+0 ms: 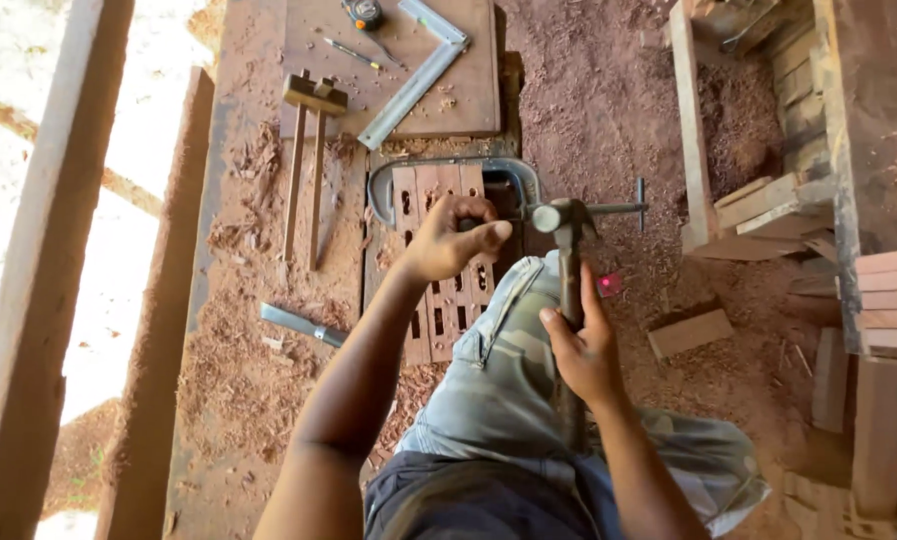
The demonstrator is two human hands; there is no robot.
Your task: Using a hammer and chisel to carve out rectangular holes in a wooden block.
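We are mid-mortising: left hand (455, 238) pinches a chisel on the clamped slotted boards (438, 300), right hand (585, 345) grips the hammer (566, 225) beside it; next, a square strike.

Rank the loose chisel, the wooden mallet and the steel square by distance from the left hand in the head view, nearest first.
From the left hand:
1. Loose chisel, lying lower left of it on the shavings.
2. Wooden mallet, up and to the left on the bench.
3. Steel square, at the top on the board; close to the mallet's distance, only slightly farther.

Mallets (306, 150) left of clamped slats (438, 250)
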